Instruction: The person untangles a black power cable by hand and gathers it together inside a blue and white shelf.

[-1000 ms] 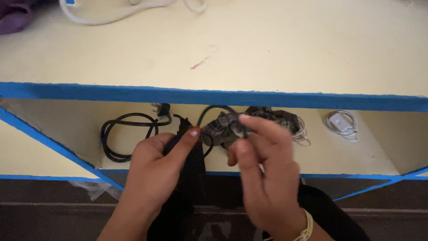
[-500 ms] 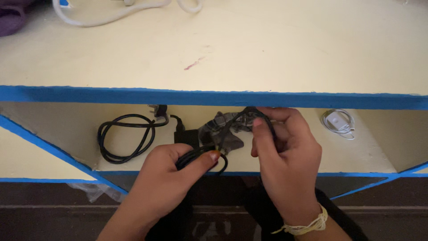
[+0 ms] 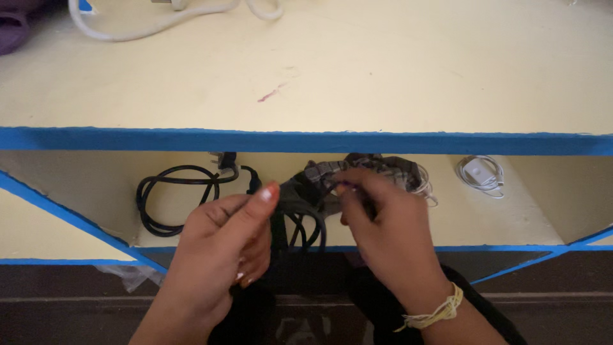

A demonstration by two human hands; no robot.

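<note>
Closest to the camera, both hands are bunched together in front of the lower shelf opening. The left hand (image 3: 223, 246) has its grip closed around a dark cable bundle (image 3: 300, 223), thumb pointing up, with a few black loops hanging out just past the fingers. There's something black under that hand too, but it's too dark to tell what it is. The right hand (image 3: 383, 230), with a pale thread bracelet (image 3: 437, 313) on the wrist, has its fingertips pinched shut on the cable near the top of the loops. The exact pinch point is blurry, so I can't say which strand it's got.

Just behind the hands, on the shelf (image 3: 511, 223), sits a crumpled plaid cloth (image 3: 377, 167), partly hidden by the right hand's fingers. To the left there's a coiled black power cord (image 3: 172, 198) with its plug up near the back. To the right, well apart, there's a small white coiled cable (image 3: 480, 174).

Further back, the cream bench top (image 3: 383, 76) has a blue painted edge (image 3: 306, 142) and a small reddish smear (image 3: 268, 96). At the far edge, 1 white cable (image 3: 159, 22) is cut off by the frame, plus a bit of purple fabric (image 3: 13, 29) in the corner. The floor below is dark and hard to read.
</note>
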